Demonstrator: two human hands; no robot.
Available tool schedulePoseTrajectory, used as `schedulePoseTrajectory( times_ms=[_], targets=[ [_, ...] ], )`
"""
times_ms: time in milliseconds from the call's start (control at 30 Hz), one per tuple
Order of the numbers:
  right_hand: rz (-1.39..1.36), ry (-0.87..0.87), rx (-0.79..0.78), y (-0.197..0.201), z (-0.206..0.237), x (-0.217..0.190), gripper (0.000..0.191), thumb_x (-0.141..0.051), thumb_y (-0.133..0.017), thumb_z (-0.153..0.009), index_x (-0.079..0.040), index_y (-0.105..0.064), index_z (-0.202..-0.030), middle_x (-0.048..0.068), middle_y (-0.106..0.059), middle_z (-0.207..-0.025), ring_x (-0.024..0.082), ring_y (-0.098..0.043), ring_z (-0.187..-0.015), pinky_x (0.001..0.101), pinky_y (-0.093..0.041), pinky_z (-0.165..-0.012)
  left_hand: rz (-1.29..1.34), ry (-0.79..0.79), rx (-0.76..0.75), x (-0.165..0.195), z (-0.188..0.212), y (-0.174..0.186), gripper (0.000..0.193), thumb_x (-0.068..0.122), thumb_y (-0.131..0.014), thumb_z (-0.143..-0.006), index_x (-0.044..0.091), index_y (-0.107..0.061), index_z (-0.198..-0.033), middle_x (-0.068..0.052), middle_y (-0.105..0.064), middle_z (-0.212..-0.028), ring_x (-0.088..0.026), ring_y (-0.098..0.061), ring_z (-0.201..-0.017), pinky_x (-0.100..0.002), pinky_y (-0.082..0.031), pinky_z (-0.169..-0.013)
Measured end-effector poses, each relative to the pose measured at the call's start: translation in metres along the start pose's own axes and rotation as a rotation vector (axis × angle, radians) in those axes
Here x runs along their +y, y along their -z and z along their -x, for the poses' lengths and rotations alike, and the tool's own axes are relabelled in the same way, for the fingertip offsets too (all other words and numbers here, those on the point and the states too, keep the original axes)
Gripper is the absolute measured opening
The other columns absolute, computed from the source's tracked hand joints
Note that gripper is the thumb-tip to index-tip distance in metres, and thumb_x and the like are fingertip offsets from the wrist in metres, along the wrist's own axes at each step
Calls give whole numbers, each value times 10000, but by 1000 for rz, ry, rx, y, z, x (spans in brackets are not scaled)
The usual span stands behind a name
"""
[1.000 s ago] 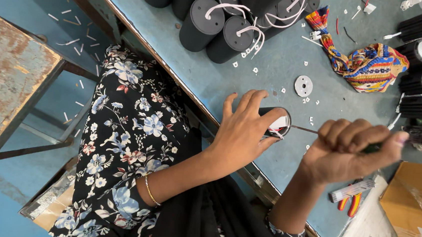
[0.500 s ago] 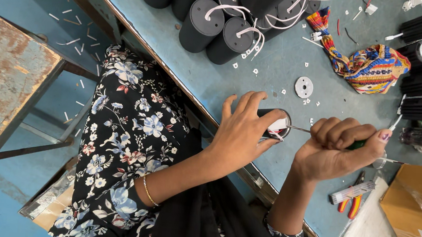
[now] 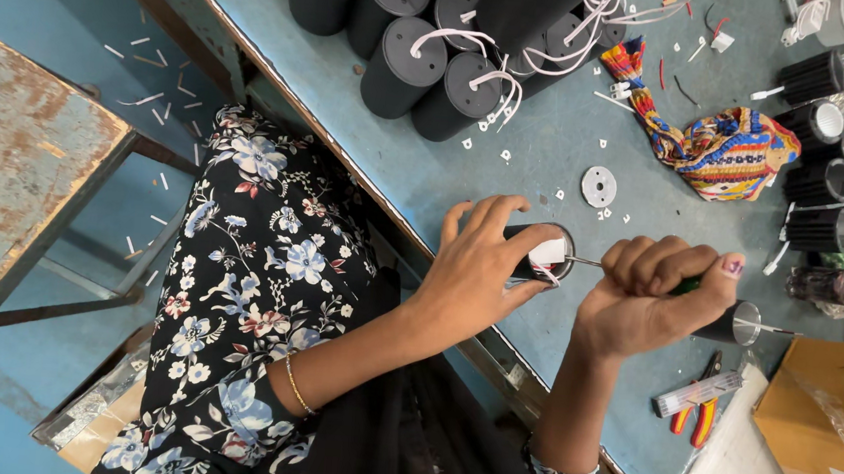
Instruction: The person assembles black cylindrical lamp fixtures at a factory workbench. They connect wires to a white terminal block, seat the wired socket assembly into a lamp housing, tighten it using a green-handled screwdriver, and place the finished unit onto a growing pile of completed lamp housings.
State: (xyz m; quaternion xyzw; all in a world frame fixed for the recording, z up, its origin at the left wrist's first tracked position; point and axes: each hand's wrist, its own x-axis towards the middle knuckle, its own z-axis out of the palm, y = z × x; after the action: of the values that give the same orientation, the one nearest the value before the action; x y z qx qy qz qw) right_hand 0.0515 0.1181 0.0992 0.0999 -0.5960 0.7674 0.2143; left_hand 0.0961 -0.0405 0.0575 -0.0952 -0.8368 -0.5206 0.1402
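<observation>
Now your hands work near the counter edge.
Your left hand clamps the can; your right hand fists the screwdriver; brown box right.

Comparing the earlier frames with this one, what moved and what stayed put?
The right hand, fist closed on the green-handled screwdriver, drew in toward the black cylinder, so less of the metal shaft shows between them. The left hand kept its grip on the cylinder. Nothing was picked up or released. The black housings, washer and cloth pouch stayed put.
</observation>
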Motion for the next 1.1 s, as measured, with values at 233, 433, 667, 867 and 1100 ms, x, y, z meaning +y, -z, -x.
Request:
schedulePoseTrajectory(
  times_ms=[233,433,667,867,1100],
  targets=[
    [-55,2,-34,-1,-10,1,561,-438,-420,-1134,-121,-238,-709,-22,-182,-562,94,-114,-459,294,-132,-449,-16,-16,-3,0,-1,4,534,311,-856,-758,192,-672,-1244,-116,-521,-1358,-298,-471,-1341,-568,-273,-1128],
    [-39,17,-59,-1,-12,8,530,-443,-433,-1124,-143,-230,-737,-24,-179,-547,91,-106,-443,293,-125,-441,-32,-31,14,1,0,3,530,302,-855,-767,176,-672,-1249,-123,-513,-1371,-305,-464,-1356,-585,-264,-1140],
    [-66,-15,-47,0,-11,12,527,-448,-423,-1126,-138,-231,-745,-21,-185,-561,92,-103,-455,289,-134,-451,1,-44,9,-3,-1,0,535,280,-856,-757,150,-669,-1241,-127,-527,-1365,-319,-483,-1341,-533,-317,-1127],
    [-51,-30,-39,-4,-10,14,522,-441,-421,-1128,-139,-238,-744,-23,-182,-567,93,-100,-466,292,-135,-459,204,-101,-45,-15,-5,-5,561,218,-836,-807,93,-581,-1291,-145,-602,-1386,-359,-571,-1300,-446,-456,-1087],
    [-198,-134,-84,16,-25,1,587,-460,-400,-1176,-111,-272,-722,-16,-214,-560,84,-135,-466,282,-152,-464,168,-138,-56,-20,-7,2,725,251,-860,-776,152,-517,-1407,-122,-580,-1207,-340,-581,-1177,-457,-469,-999]
  ],
)
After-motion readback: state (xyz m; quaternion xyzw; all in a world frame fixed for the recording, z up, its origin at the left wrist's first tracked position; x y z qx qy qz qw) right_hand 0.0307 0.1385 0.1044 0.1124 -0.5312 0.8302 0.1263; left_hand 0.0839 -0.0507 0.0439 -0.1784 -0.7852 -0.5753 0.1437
